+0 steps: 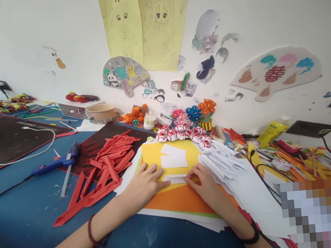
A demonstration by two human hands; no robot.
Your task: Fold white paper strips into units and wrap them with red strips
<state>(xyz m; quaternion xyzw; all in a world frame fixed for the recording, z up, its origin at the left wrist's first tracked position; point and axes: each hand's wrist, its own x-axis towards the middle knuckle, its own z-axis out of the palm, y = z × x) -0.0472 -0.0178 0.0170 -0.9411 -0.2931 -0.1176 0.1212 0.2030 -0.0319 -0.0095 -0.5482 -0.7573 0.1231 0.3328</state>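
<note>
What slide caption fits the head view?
Left hand and right hand touch a white paper strip on yellow paper, red strips nearby.

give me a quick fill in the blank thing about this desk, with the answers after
1. The left hand and the right hand touch opposite ends of a paper strip coloured ____.
2. The sheet directly beneath that strip is ____.
3. The heap of folded strips between the glue gun and the stack of sheets is ____.
4. Between the pink flowers and the orange flowers in the striped pot are ____ flowers.

Missing words: white; yellow; red; blue.
</note>
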